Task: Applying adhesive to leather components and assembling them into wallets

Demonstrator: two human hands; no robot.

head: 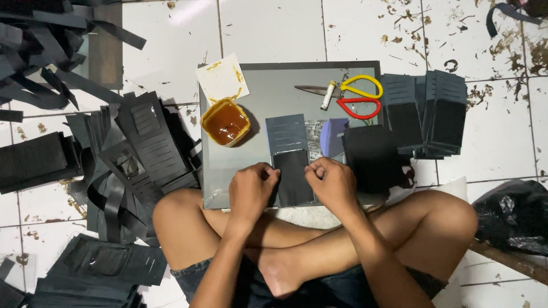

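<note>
While the person sits cross-legged on the white tiled floor (274, 28), both hands press on a black, slotted, wallet-shaped piece of leather-like sheet (291, 157) that lies on a grey rectangular work board (268, 77) in front of the knees. The left hand (251, 188) is curled, its fingertips pinching the piece's left edge near the lower half; the right hand (333, 181) is likewise curled, fingers pressed together against the right edge. Whether either thumb slips under the sheet is hard to make out from this angle.

From the piece, at ten o'clock, stands a small yellow tub of amber-brown glue (226, 121), with a stained cream card (222, 77) just beyond it at eleven. At one o'clock lie scissors with one yellow and one red handle loop (354, 94), a small white stub resting across the blades. At three o'clock sits a dark folded panel (374, 157), and farther out at two o'clock a neat stack of finished black slotted pieces (428, 111). At nine o'clock, off the board, a loose heap of black cut-out sheets and strips (131, 154) sprawls across the floor. At four o'clock, well apart, a crumpled black plastic bag (514, 214) lies beside the right knee.
</note>
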